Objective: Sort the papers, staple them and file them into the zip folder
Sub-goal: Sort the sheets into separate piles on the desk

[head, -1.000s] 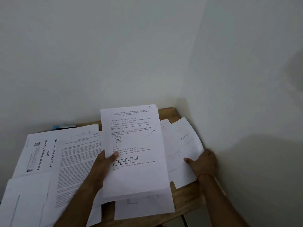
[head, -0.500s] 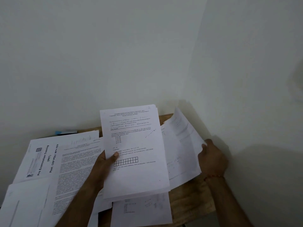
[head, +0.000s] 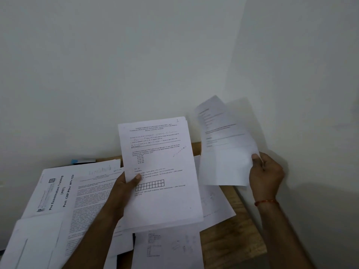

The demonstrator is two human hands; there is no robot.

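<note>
While loose sheets (head: 58, 193) crowd the wooden counter (head: 244, 235), the left hand (head: 122, 193) grips a stack of papers (head: 161, 171) above it, thumb on top. To the stack's right, the right hand (head: 266, 173) pinches a single blurred page (head: 225, 152) near the wall (head: 291, 74).

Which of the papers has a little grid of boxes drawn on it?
The stack in the left hand, with the grid near its thumb; the right hand's sheet shows only text lines.
</note>
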